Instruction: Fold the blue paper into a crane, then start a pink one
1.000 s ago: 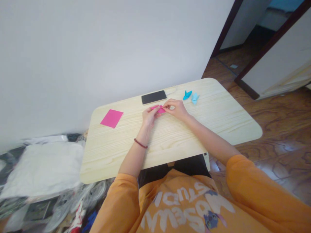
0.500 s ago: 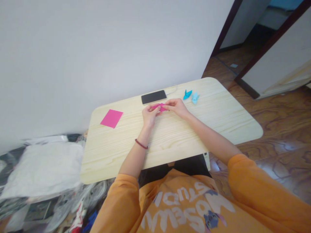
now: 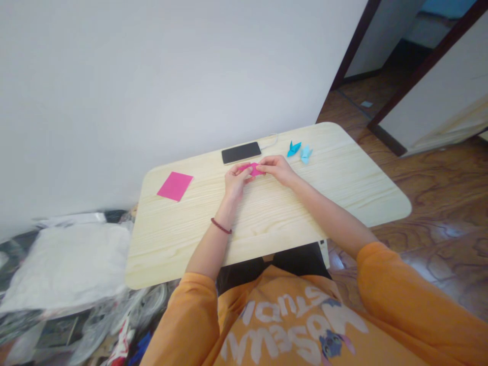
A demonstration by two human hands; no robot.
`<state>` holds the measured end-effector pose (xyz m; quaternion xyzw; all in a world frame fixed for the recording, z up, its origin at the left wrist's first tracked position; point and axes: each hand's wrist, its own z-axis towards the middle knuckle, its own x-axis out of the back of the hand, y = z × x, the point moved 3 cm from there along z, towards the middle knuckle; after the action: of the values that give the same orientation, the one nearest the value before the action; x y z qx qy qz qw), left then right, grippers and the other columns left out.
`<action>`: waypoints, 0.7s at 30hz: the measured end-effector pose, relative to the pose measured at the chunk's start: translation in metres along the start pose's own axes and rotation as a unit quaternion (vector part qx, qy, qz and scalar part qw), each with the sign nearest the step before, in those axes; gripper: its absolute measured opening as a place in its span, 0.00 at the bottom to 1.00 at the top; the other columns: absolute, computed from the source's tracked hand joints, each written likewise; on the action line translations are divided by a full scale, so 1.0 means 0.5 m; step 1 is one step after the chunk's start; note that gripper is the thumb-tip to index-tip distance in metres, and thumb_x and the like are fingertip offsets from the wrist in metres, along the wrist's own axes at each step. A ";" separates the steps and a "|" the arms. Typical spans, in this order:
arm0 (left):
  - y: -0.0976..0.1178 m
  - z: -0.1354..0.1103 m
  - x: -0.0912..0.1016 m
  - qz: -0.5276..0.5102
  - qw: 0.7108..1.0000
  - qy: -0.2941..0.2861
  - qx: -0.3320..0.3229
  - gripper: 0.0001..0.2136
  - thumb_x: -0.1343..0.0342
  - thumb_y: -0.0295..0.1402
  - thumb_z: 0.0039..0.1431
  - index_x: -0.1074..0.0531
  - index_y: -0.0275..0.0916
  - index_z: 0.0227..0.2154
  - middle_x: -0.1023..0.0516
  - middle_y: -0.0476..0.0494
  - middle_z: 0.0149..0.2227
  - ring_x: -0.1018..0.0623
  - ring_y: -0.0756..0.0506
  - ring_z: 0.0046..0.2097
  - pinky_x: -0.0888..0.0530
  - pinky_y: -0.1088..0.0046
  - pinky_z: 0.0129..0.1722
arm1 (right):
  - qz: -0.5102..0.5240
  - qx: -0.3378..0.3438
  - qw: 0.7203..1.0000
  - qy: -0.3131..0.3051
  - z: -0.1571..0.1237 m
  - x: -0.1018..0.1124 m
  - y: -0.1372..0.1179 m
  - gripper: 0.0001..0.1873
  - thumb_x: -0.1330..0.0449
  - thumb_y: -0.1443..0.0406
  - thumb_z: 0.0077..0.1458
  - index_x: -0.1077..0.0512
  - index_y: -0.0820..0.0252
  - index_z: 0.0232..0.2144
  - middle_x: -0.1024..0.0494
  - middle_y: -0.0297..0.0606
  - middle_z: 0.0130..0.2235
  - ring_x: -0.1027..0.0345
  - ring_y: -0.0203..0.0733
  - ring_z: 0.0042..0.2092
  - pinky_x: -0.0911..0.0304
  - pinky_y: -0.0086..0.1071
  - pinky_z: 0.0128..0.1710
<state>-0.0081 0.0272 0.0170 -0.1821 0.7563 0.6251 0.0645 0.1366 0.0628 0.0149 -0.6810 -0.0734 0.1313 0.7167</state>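
Observation:
A small piece of folded pink paper (image 3: 255,170) is pinched between my two hands above the middle of the table. My left hand (image 3: 235,180) grips its left side, thumb on top and fingers behind. On its right side, the thumb and fingertips of my right hand (image 3: 277,169) close on the edge. Fingers cover much of the paper, so its exact folds are hidden. To the right lie two origami figures, one teal (image 3: 294,149) and one light blue (image 3: 306,154). A flat pink paper square (image 3: 175,186) rests on the left part of the table.
The pale wooden table (image 3: 183,249) has rounded corners and stands against a white wall (image 3: 171,76). Behind my hands lies a black phone (image 3: 241,152) with a white cable (image 3: 271,142). White cloth (image 3: 72,264) and plastic-wrapped clutter fill the floor side at left.
Almost nothing differs. Both hands keep their pinch on the pink paper, with only a tiny shift to the right.

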 end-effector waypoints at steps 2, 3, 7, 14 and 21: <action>-0.002 0.002 0.002 0.007 1.000 0.000 -0.003 0.09 0.36 0.26 0.44 0.25 0.35 0.31 0.20 0.44 0.33 0.20 0.48 0.35 0.23 0.71 0.37 | -0.027 0.032 0.999 0.022 -0.002 0.001 -0.005 0.21 0.28 0.51 0.34 0.26 0.62 0.24 0.25 0.34 0.25 0.34 0.34 0.28 0.36 0.30 0.29; -0.002 0.003 0.003 0.011 1.000 0.001 -0.006 0.09 0.36 0.27 0.44 0.25 0.35 0.31 0.20 0.44 0.33 0.20 0.48 0.35 0.23 0.70 0.37 | -0.048 0.059 0.996 0.036 -0.004 0.002 -0.010 0.21 0.28 0.51 0.35 0.26 0.61 0.25 0.25 0.35 0.26 0.33 0.35 0.29 0.36 0.31 0.30; -0.003 0.004 0.007 0.020 1.000 0.005 -0.017 0.11 0.35 0.28 0.43 0.26 0.34 0.32 0.19 0.44 0.33 0.20 0.48 0.34 0.23 0.70 0.37 | -0.135 0.159 0.977 0.045 -0.014 -0.003 -0.027 0.20 0.32 0.50 0.43 0.24 0.59 0.31 0.23 0.38 0.32 0.30 0.38 0.32 0.33 0.33 0.34; -0.008 0.007 0.008 -0.002 1.000 -0.010 0.021 0.10 0.35 0.27 0.45 0.25 0.36 0.33 0.19 0.45 0.34 0.20 0.48 0.35 0.22 0.70 0.38 | -0.193 0.191 0.962 0.026 -0.020 -0.005 -0.042 0.14 0.34 0.52 0.47 0.20 0.56 0.27 0.22 0.40 0.34 0.29 0.40 0.34 0.31 0.37 0.40; -0.007 0.009 0.008 -0.019 0.997 -0.015 0.078 0.08 0.37 0.24 0.48 0.23 0.36 0.33 0.19 0.44 0.35 0.20 0.50 0.35 0.21 0.69 0.42 | -0.184 0.171 0.968 0.011 -0.014 0.003 -0.042 0.11 0.32 0.55 0.46 0.20 0.56 0.25 0.22 0.39 0.33 0.29 0.40 0.35 0.32 0.37 0.40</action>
<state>-0.0111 0.0302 0.0117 -0.1813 0.7980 0.5657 0.1016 0.1417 0.0558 0.0351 -0.5240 -0.1663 0.0005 0.8353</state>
